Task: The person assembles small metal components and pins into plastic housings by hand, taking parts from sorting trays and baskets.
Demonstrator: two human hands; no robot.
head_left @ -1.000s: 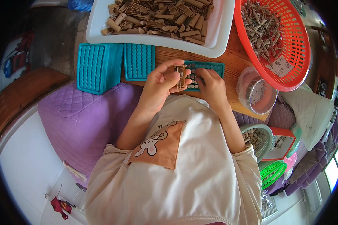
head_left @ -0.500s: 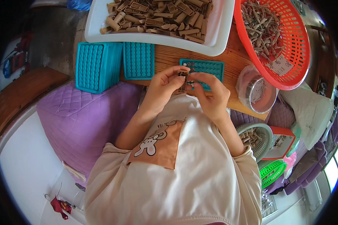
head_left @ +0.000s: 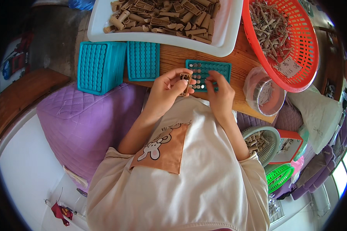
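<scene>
In my left hand [head_left: 166,89] is a small brown plastic casing [head_left: 185,78], its hollow side up, with my thumb lying on it. My right hand [head_left: 222,93] is over the teal tray [head_left: 225,65], thumb and forefinger close together; whatever they pinch is too small to make out. Rows of round pockets cover this tray, and several small silvery discs [head_left: 198,71] sit in those nearest my left hand.
A white tub [head_left: 154,37] of brown casings stands at the back. Left of the tray are a teal tray stack [head_left: 92,69] and another teal tray [head_left: 143,61]. To the right are a red basket [head_left: 310,50] of metal parts and a plastic-lined round container [head_left: 278,108].
My right hand has drawn away from the casing, moving slightly right over the teal tray and uncovering its discs. My left hand keeps hold of the casing in nearly the same place.
</scene>
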